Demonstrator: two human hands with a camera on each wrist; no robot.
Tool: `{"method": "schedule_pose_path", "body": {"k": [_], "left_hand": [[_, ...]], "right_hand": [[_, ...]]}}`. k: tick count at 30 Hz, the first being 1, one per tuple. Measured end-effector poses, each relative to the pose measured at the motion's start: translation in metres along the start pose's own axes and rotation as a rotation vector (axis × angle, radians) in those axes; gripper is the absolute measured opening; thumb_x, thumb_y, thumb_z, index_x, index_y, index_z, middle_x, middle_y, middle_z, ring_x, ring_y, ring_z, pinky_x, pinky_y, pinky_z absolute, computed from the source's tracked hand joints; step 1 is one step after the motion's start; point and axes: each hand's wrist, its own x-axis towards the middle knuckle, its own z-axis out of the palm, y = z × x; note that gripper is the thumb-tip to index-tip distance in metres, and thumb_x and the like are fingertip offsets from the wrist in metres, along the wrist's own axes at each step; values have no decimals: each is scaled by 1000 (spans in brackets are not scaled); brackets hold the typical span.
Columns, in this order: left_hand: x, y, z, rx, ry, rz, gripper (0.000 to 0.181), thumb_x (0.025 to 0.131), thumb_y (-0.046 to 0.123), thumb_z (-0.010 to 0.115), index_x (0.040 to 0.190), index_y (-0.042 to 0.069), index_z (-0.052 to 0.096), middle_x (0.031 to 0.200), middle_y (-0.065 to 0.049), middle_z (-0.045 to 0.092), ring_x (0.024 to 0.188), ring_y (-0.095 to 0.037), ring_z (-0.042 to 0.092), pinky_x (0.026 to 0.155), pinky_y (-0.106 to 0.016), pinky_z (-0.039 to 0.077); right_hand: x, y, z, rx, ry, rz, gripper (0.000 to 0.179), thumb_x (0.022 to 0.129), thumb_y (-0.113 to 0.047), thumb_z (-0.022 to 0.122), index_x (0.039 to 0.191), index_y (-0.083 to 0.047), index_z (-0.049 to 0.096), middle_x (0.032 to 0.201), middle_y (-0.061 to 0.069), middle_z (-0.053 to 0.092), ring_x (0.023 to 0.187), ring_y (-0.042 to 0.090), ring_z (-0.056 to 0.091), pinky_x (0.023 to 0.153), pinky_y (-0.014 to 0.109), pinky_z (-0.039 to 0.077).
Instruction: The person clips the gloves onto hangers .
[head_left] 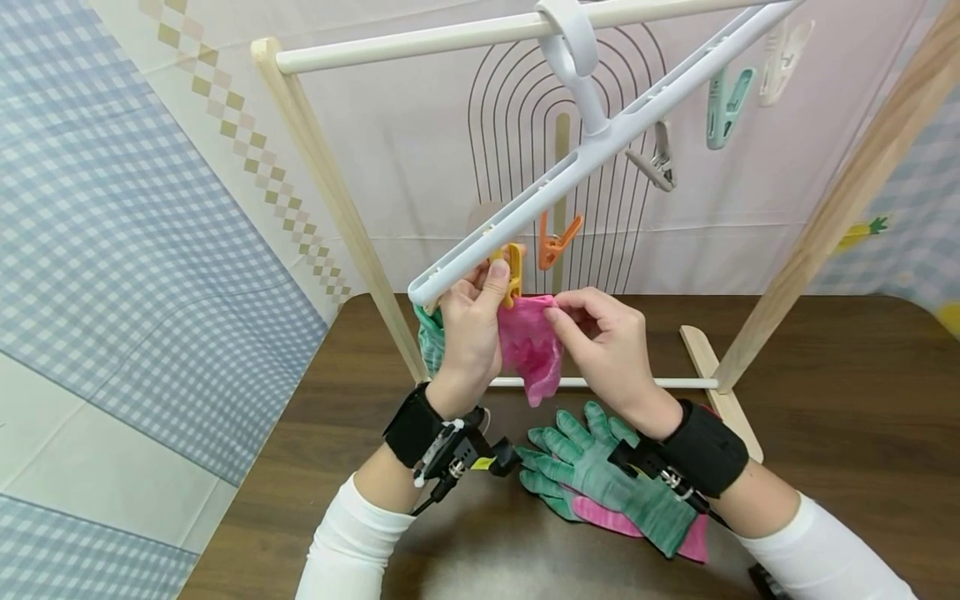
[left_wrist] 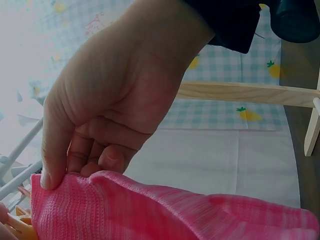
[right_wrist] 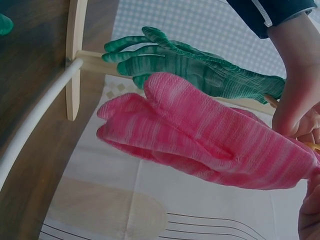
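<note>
A pink knit glove (head_left: 528, 342) hangs fingers-down below the white hanger bar (head_left: 525, 204). At its cuff, my left hand (head_left: 471, 325) grips a yellow clothespin (head_left: 515, 275). My right hand (head_left: 613, 346) pinches the cuff's other corner between thumb and fingers; the left wrist view also shows this pinch by the right hand (left_wrist: 110, 95). Behind the left hand, a green glove (right_wrist: 200, 72) hangs from the bar's left end, mostly hidden in the head view. In the right wrist view, the pink glove (right_wrist: 200, 135) has its cuff between both hands.
On the table (head_left: 360, 400) below lie green gloves (head_left: 615, 475) over a pink one (head_left: 615, 518). Orange (head_left: 555, 243), grey (head_left: 660, 158), teal (head_left: 727, 108) and white (head_left: 783, 62) clothespins hang along the hanger. A wooden rack with side posts (head_left: 337, 192) and top rail (head_left: 420, 37) carries it.
</note>
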Motion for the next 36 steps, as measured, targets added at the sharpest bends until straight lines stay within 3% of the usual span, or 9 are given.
{"method": "schedule_pose_path", "body": {"k": [3, 15, 27, 36], "left_hand": [[0, 0, 0, 11, 1, -3, 30, 91, 1, 42, 120, -4, 43, 104, -6, 63, 103, -12, 55, 87, -24, 38], [0, -1, 1, 26, 2, -13, 30, 92, 2, 41, 121, -4, 42, 110, -14, 60, 106, -15, 53, 95, -29, 36], [2, -6, -1, 62, -62, -42, 32, 94, 8, 37, 124, -4, 40, 121, -24, 50, 109, -14, 49, 97, -28, 32], [1, -6, 1, 72, -69, -36, 33, 94, 8, 37, 124, -4, 40, 122, -27, 48, 110, -14, 48, 95, -27, 32]], "right_hand": [[1, -1, 0, 7, 4, 2, 6, 77, 4, 62, 84, 4, 64, 72, 9, 61, 60, 3, 50, 52, 14, 42], [2, -2, 2, 25, 26, 4, 5, 78, 4, 62, 83, 5, 63, 71, 10, 61, 60, 3, 50, 51, 14, 42], [-1, 2, -1, 32, 8, 26, 9, 77, 4, 62, 85, 5, 63, 73, 11, 61, 61, 2, 51, 52, 14, 43], [-3, 5, -3, 36, -3, 25, 10, 76, 5, 63, 86, 5, 63, 73, 11, 61, 62, 2, 52, 52, 14, 43]]}}
